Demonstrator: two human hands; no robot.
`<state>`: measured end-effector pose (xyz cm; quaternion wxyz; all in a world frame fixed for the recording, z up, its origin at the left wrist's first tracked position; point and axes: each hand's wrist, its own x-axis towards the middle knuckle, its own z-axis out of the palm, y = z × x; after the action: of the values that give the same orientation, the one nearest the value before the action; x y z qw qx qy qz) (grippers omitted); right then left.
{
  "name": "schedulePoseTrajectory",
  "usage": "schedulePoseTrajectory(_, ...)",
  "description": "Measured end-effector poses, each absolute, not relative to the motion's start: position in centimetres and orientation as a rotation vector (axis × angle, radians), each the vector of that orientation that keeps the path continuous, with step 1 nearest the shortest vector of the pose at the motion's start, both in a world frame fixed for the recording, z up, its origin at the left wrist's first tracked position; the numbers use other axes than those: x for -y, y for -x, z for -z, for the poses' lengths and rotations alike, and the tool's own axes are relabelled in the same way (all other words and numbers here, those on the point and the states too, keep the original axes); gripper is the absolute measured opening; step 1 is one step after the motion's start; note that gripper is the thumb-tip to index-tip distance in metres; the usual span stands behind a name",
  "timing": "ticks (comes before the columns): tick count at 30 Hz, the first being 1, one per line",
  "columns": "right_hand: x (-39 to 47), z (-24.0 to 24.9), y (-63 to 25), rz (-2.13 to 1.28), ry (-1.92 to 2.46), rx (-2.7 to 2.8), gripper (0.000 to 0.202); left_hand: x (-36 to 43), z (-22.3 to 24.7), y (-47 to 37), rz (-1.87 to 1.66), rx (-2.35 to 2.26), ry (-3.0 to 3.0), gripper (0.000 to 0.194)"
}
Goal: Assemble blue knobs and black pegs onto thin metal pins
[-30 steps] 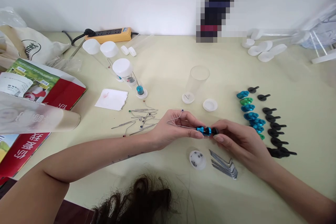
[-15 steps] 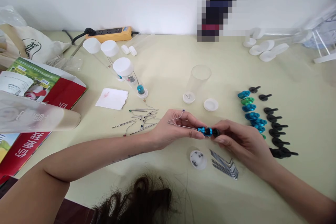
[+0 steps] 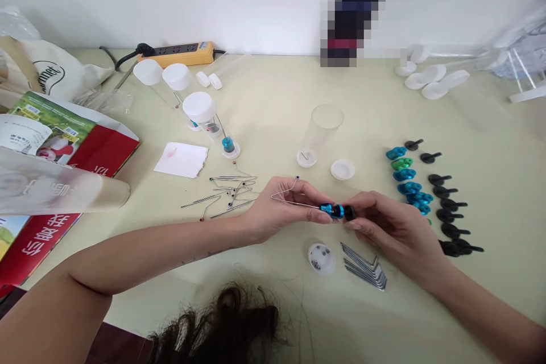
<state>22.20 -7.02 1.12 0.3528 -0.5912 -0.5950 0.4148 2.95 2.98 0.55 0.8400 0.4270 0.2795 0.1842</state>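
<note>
My left hand (image 3: 288, 205) pinches a blue metal fitting (image 3: 327, 210) between thumb and fingers. From it a thin bent wire (image 3: 284, 200) with a small dark-blue tip runs back over the hand. My right hand (image 3: 384, 224) grips a black knob-like piece (image 3: 350, 212) at the fitting's right end; whether the two touch or are joined I cannot tell. Below the hands lie a white cap (image 3: 316, 268) holding tiny metal pieces and several hex keys (image 3: 362, 273). Left of my left hand is a loose pile of thin wires (image 3: 230, 190) with coloured tips.
Blue and green fittings (image 3: 409, 188) and black stemmed pieces (image 3: 452, 205) line the right side. An open clear tube (image 3: 322, 133) stands at centre beside a white cap (image 3: 342, 169). Capped tubes (image 3: 199, 107), torn paper (image 3: 181, 160), a power strip (image 3: 179, 55) and a plastic cup (image 3: 63, 185) are leftward.
Both hands and the fitting have shifted up very slightly. The fitting seems turned a little, and the black piece looks tilted differently. My hold is the same in both hands.
</note>
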Motion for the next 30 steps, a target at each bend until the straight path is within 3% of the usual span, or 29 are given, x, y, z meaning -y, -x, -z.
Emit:
schedulePoseTrajectory(8, 6.98, -1.11, -22.37, -1.119, 1.529, 1.597, 0.024, -2.99, -0.74, -2.82, -0.363, -0.58, -0.92, 0.026)
schedulePoseTrajectory(30, 7.05, -0.88, -22.21, -0.971, 1.592, 1.588, 0.019, -3.01, -0.5, -2.84, -0.374, -0.584, -0.941, 0.028)
